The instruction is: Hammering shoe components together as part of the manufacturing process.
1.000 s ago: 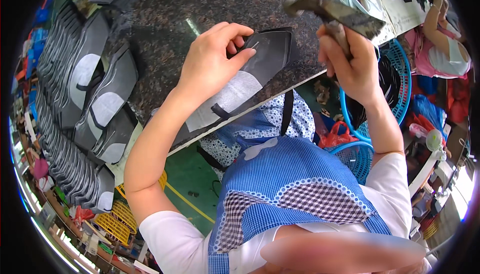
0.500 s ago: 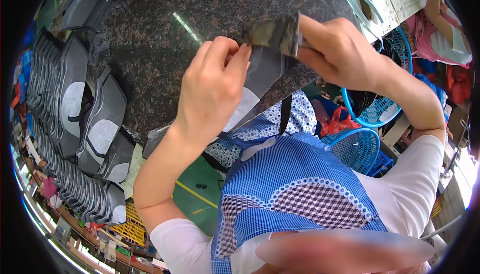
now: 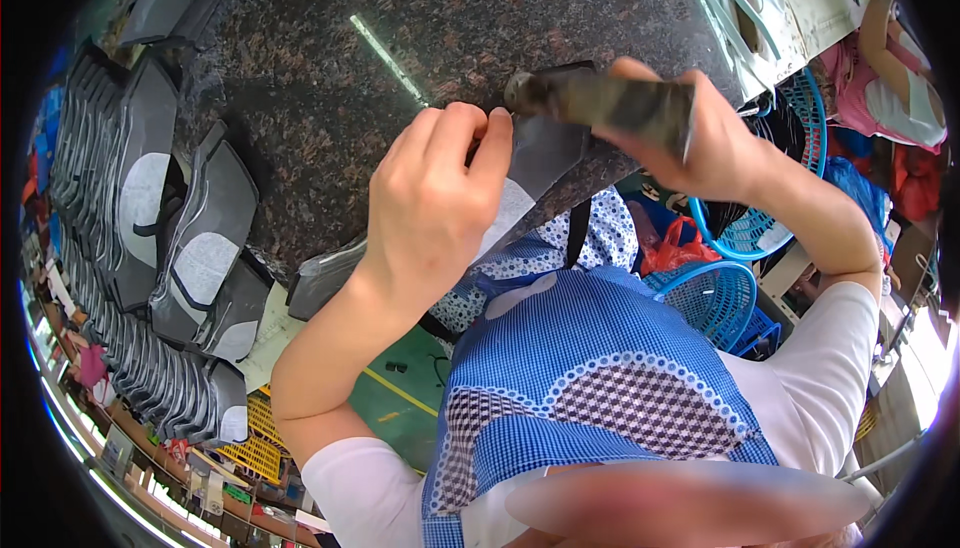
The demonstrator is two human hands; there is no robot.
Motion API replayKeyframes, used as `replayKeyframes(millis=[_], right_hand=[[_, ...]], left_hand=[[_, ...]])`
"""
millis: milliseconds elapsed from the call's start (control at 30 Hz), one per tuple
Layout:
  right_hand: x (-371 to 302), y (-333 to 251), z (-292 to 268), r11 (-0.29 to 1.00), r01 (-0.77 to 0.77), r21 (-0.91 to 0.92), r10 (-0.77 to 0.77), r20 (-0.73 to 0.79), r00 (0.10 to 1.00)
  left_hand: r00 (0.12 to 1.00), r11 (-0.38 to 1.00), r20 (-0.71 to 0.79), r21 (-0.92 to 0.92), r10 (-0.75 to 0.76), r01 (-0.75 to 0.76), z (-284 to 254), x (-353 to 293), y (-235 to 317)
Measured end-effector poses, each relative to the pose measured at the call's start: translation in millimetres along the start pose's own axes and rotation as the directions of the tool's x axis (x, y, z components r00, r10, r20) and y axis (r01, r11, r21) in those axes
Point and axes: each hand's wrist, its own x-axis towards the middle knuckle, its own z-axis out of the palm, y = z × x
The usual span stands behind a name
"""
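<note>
On the speckled dark stone tabletop lies a flat dark grey shoe-upper piece with a pale rounded patch. My left hand rests over its left part, fingers bent and closed, thumb and fingertips pinched at its upper edge. In my right hand is a hammer with a worn, mottled metal head. The hammer's small round face is right beside my left fingertips; its handle is hidden in my grip. Part of another grey piece shows at the table's near edge, by my left wrist.
Overlapping rows of similar grey pieces line the left side. At the right are a blue basket with black material, a second blue basket and a red plastic bag. Another person sits at far right.
The hammer has tilted, its head now pointing left along my right hand, which has shifted slightly right and down. My left hand and the grey piece have moved a little to the right.
</note>
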Motion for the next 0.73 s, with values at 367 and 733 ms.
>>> replayKeyframes(millis=[367,733], right_hand=[[11.2,-5.6,9.5,0.983,-0.111,0.147,0.130,-0.125,0.984],[3.8,-35.8,19.0,0.987,-0.080,0.139,0.095,-0.106,0.990]], left_hand=[[0.975,0.945,0.168,-0.270,-0.143,0.185,-20.3,-13.0,-16.3],[0.988,0.978,0.011,-0.141,-0.153,0.153,-12.4,-36.9,-12.2]])
